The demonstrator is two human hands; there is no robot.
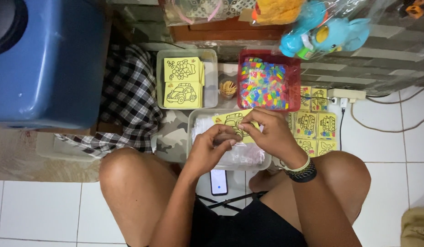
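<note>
I sit cross-legged on a tiled floor. Both hands hold a yellow card (226, 119) with a black line drawing, over a clear plastic tub (192, 120) of transparent sleeves. My left hand (211, 147) pinches the card's lower edge together with a clear sleeve (244, 153). My right hand (271, 132) grips the card from the right side, fingers curled over its top edge. A beaded band is on my right wrist.
A grey tray (211, 82) with yellow picture cards stands behind, next to a small cup of sticks (228, 88) and a red tray (292, 61) of small colourful packets. More yellow cards (314, 126) lie at right. Phone (218, 182) between my legs. Blue bin (52, 59) at left.
</note>
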